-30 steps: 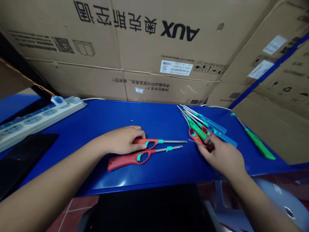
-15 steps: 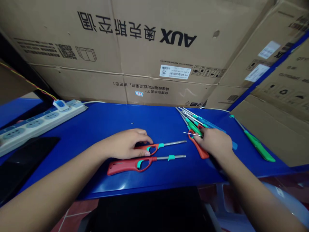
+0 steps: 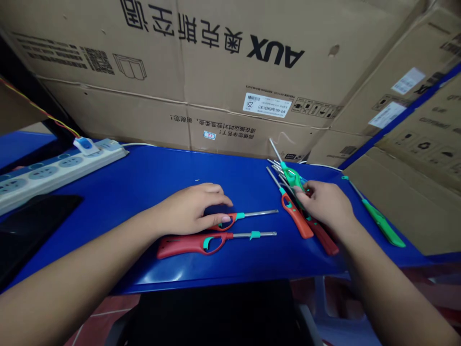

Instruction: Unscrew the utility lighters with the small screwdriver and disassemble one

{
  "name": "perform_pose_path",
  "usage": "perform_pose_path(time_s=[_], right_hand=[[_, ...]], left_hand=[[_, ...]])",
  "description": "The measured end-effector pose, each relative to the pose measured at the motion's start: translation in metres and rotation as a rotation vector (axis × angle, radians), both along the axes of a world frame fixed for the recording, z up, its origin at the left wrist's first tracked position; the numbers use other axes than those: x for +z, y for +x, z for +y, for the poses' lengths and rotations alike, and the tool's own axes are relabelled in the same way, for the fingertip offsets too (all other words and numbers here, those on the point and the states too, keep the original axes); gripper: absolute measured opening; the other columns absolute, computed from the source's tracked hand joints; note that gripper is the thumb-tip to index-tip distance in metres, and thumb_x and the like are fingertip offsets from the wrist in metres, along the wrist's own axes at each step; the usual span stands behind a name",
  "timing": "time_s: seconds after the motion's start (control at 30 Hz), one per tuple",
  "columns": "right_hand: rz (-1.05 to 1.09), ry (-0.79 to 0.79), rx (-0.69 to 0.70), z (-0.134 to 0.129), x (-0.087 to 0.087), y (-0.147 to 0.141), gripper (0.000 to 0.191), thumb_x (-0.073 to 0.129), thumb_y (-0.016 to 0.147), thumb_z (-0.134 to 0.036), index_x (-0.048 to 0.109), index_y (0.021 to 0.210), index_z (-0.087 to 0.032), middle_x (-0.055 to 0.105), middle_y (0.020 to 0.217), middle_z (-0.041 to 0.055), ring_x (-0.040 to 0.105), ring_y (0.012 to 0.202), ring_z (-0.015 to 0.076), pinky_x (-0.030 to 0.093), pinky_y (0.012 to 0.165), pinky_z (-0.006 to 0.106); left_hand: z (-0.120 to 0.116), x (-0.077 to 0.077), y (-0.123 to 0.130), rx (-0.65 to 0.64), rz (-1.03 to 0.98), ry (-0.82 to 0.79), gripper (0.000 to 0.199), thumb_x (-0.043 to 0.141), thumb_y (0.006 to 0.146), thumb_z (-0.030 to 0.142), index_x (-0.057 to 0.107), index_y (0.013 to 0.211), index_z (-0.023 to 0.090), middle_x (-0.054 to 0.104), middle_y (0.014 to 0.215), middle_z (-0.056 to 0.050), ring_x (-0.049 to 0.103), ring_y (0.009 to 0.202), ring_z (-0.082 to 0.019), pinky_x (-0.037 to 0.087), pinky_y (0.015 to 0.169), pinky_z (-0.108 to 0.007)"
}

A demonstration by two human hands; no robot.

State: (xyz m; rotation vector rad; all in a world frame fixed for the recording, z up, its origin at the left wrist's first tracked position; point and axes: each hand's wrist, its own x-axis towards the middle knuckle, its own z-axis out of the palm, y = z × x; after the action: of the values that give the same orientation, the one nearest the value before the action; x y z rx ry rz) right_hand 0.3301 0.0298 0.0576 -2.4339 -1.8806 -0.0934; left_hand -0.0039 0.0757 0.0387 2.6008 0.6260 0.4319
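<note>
One green lighter in the right hand

A red lighter lies near the tabletop's front edge. Just behind, my half-open left hand covers part of an orange-red lighter; I cannot tell whether it grips. Toward the right edge, my closed fingers hold the green lighter over more lighters. Cardboard lines the back edge.

My 2 bare forearms slant inward from the lower corners of my remote view. The left hand lies palm down, fingers loosely curled, thumb stretched out beneath them; the right hand turns inward, wrist nearly straight, gripping between thumb and curled fingers.
</note>
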Motion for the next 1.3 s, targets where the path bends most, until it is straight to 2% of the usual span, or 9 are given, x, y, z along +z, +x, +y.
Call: perform_pose_path(time_s=[0.17, 0.27, 0.37, 0.53, 0.7, 0.9, 1.03, 1.13, 1.3], right_hand=[[0.947, 0.253, 0.305, 0.006, -0.001, -0.044, 0.05, 0.052, 0.084, -0.069, 0.055, 0.077, -0.02, 0.048, 0.062, -0.0027, 0.041, 0.054, 0.0115, 0.035, 0.051, 0.025], [1.116, 0.215, 0.457, 0.013, -0.004, -0.092, 0.05, 0.056, 0.084, -0.069, 0.049, 0.071, -0.021, 0.04, 0.06, -0.0052, 0.036, 0.053, 0.01, 0.034, 0.049, 0.024], [1.229, 0.1, 0.59, 0.019, -0.005, -0.131, 0.048, 0.056, 0.086, -0.066, 0.046, 0.072, -0.022, 0.044, 0.06, -0.0052, 0.04, 0.054, 0.01, 0.037, 0.051, 0.024], [1.267, 0.109, 0.649, 0.028, -0.01, -0.152, 0.043, 0.058, 0.087, -0.062, 0.047, 0.075, -0.022, 0.044, 0.061, -0.0065, 0.038, 0.053, 0.009, 0.036, 0.05, 0.023], [1.272, 0.044, 0.652, 0.028, -0.017, -0.139, 0.049, 0.046, 0.092, -0.065, 0.044, 0.069, -0.022, 0.04, 0.056, -0.007, 0.033, 0.05, 0.0092, 0.031, 0.048, 0.024], [1.269, -0.166, 0.789, 0.018, -0.019, -0.131, 0.039, 0.055, 0.091, -0.056, 0.061, 0.081, -0.019, 0.06, 0.073, 0.0005, 0.056, 0.074, 0.0162, 0.049, 0.074, 0.032], [1.372, -0.164, 0.809, 0.014, -0.026, -0.142, 0.039, 0.056, 0.091, -0.055, 0.058, 0.079, -0.018, 0.048, 0.064, -0.0036, 0.043, 0.059, 0.0105, 0.041, 0.058, 0.026], [1.361, -0.183, 0.825, 0.011, -0.03, -0.153, 0.039, 0.053, 0.093, -0.054, 0.054, 0.076, -0.018, 0.041, 0.063, -0.0049, 0.035, 0.057, 0.0088, 0.034, 0.052, 0.024], [1.176, -0.011, 0.738, 0.008, -0.028, -0.153, 0.028, 0.06, 0.089, -0.046, 0.048, 0.095, -0.021, 0.053, 0.081, -0.0016, 0.049, 0.068, 0.0114, 0.045, 0.061, 0.025]], left_hand=[[-0.005, -0.008, 0.01, 0.122, -0.211, -0.154, 0.033, 0.052, 0.097, 0.042, 0.07, 0.111, 0.019, 0.07, 0.096, -0.006, 0.065, 0.084, -0.017, 0.05, 0.079, -0.031], [-0.009, -0.014, 0.017, 0.172, -0.395, -0.468, 0.041, 0.047, 0.098, 0.05, 0.068, 0.107, 0.016, 0.071, 0.089, -0.007, 0.067, 0.076, -0.016, 0.052, 0.073, -0.03], [-0.01, -0.017, 0.019, 0.152, -0.513, -0.681, 0.051, 0.047, 0.093, 0.063, 0.063, 0.085, 0.015, 0.067, 0.072, -0.005, 0.063, 0.065, -0.014, 0.051, 0.063, -0.027], [-0.009, -0.018, 0.015, 0.292, -0.582, -0.675, 0.052, 0.05, 0.09, 0.066, 0.057, 0.077, 0.016, 0.057, 0.061, 0.0, 0.057, 0.053, -0.012, 0.047, 0.051, -0.023], [-0.008, -0.018, 0.013, 0.267, -0.609, -0.661, 0.047, 0.05, 0.092, 0.06, 0.059, 0.079, 0.015, 0.054, 0.062, 0.001, 0.052, 0.052, -0.009, 0.045, 0.05, -0.022], [-0.007, -0.02, 0.013, 0.23, -0.625, -0.679, 0.05, 0.053, 0.09, 0.063, 0.064, 0.082, 0.015, 0.056, 0.066, 0.001, 0.051, 0.055, -0.009, 0.043, 0.051, -0.022], [-0.013, -0.024, 0.022, 0.328, -0.845, -0.753, 0.054, 0.049, 0.09, 0.068, 0.068, 0.094, 0.017, 0.069, 0.093, -0.006, 0.063, 0.086, -0.017, 0.053, 0.077, -0.028], [-0.021, -0.023, 0.03, 0.335, -1.056, -0.893, 0.054, 0.047, 0.092, 0.066, 0.068, 0.109, 0.019, 0.066, 0.122, -0.01, 0.06, 0.115, -0.022, 0.049, 0.098, -0.034], [-0.014, -0.012, 0.027, 0.402, -1.378, -1.027, 0.028, 0.056, 0.095, 0.044, 0.062, 0.095, 0.017, 0.065, 0.073, -0.002, 0.067, 0.075, -0.015, 0.054, 0.075, -0.028]])
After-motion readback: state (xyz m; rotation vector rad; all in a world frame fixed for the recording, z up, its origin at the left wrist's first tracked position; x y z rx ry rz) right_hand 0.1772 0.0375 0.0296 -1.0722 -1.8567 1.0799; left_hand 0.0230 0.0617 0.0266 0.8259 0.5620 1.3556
